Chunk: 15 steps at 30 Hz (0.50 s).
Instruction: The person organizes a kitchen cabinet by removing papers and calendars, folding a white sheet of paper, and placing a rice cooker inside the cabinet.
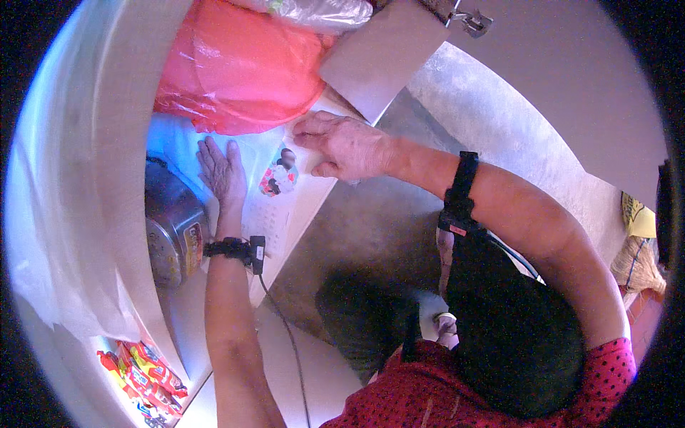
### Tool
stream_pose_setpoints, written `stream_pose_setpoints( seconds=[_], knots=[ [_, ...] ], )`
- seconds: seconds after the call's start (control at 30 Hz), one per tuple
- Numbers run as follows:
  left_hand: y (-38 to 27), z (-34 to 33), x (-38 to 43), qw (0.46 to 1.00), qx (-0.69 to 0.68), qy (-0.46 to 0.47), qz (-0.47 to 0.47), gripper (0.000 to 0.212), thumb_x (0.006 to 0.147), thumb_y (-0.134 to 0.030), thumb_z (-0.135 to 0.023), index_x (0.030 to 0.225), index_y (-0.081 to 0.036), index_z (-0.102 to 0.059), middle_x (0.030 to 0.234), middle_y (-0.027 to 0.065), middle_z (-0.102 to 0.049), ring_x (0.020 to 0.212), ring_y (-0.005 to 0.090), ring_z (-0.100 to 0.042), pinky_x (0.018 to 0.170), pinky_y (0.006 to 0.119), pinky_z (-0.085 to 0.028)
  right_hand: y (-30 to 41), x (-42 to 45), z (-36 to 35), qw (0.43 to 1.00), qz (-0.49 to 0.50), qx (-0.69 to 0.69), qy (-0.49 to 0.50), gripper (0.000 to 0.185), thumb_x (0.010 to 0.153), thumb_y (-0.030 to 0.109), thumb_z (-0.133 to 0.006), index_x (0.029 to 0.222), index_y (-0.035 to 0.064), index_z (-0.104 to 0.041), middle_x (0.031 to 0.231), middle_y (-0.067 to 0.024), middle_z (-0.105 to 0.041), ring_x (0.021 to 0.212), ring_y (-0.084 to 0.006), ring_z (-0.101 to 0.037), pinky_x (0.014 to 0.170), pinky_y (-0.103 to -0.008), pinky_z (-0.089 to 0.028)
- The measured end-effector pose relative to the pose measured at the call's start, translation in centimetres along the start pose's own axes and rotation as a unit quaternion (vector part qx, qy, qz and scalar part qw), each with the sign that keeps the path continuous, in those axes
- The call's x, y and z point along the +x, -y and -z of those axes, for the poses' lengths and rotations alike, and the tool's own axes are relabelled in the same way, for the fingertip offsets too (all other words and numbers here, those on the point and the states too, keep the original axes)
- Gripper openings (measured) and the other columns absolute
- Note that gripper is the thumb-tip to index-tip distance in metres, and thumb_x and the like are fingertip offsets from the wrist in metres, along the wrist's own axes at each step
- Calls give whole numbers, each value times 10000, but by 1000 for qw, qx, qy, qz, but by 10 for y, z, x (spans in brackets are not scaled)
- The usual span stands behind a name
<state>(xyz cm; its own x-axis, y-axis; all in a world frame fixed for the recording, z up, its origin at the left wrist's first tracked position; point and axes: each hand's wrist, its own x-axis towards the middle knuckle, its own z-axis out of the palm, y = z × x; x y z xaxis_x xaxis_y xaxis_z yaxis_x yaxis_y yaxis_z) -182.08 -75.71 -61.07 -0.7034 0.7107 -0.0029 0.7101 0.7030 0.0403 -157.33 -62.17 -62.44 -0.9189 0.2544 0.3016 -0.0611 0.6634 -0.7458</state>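
My left hand [222, 174] lies flat with its fingers spread on a pale, bluish-lit surface, just below a red plastic bag [241, 69]. To its right is a white printed sheet [259, 216] with a colourful picture [279, 174] and rows of small print. My right hand [345, 145] rests near the sheet's upper right edge, fingers bent and thumb apart, with nothing visible in it. Beside my left wrist stands a rounded metal tin [174, 198] with a label. Both forearms wear black straps.
A flat brown board [382, 59] and a clear plastic bag [326, 12] lie beyond the red bag. Red and yellow packets [147, 380] sit at lower left. A cable [291, 342] hangs from the left wrist strap. A straw broom [639, 265] stands at far right.
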Motion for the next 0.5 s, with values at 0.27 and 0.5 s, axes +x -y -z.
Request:
stream_pose_setpoints(
  seconds=[0.27, 0.5],
  knots=[
    [34, -2, 63, 981, -23, -185, -61, 605, 954, -436, -396, 1343, 27, -401, 1404, 255, -359, 1330, 375, -301, 1101, 432, -247, -9, -7, 2, 999, 23, -30, 9, 557, 761, 223, -655, 1213, -66, -508, 1273, -179, -487, 1220, -310, -426, 1048, -365, -352],
    [89, -33, 100, 994, 99, -16, -38, 659, 958, -450, -350, 1433, -5, -247, 1485, 223, -238, 1389, 367, -170, 1141, 430, -151, -1, 0, 1, 999, 37, -24, 7, 558, 746, 205, -659, 1208, -69, -510, 1258, -173, -492, 1208, -304, -428, 1044, -358, -359]
  ],
)
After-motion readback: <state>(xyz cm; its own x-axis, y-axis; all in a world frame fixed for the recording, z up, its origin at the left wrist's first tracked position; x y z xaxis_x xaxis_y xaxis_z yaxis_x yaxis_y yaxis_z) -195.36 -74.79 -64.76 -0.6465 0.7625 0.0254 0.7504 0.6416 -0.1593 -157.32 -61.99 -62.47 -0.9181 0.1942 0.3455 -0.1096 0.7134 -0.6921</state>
